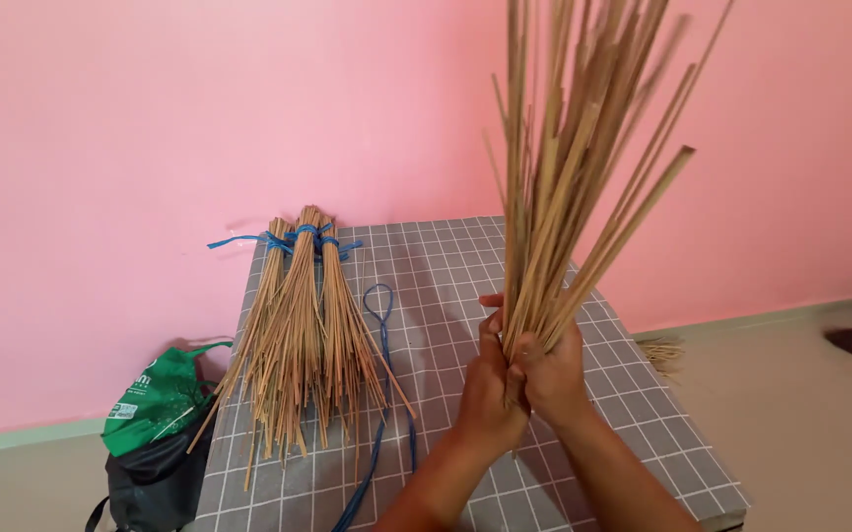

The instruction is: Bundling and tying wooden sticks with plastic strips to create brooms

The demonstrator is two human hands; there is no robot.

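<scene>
Now | left hand [490,379] and right hand [549,369] clenched on upright stick bundle [569,177] | above grey checked table [643,414]

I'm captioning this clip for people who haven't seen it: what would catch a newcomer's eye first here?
First, the fan of loose sticks standing upright at centre right, gripped at its base by the left hand and right hand pressed together. Next, the tied bundles lying on the left of the grey checked table, bound at the top with blue string, against a pink wall.
</scene>
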